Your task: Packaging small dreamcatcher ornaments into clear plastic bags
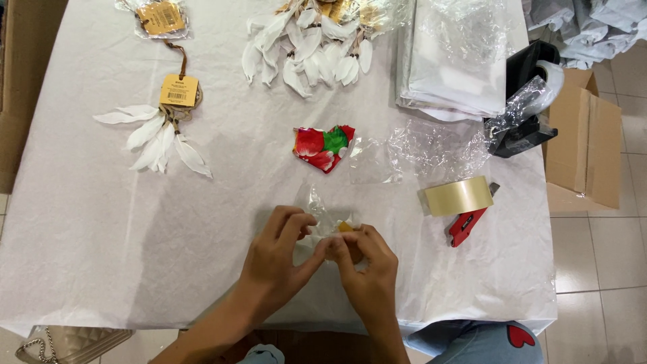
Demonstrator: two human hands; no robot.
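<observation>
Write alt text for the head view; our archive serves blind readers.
Left hand and right hand together hold a small clear bag over a white-covered table. Around lie white feather ornaments, a red floral scrap and a tape roll.

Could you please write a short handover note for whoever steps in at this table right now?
Left hand and right hand: both pinch a small clear plastic bag with a yellow-brown piece inside, at the table's near edge.
Nearby: red-green folded item, tape roll on a red-handled dispenser, loose clear bags.
Far side: feather ornaments, some tagged, unbagged.
Whether the bag is sealed cannot be told.
</observation>
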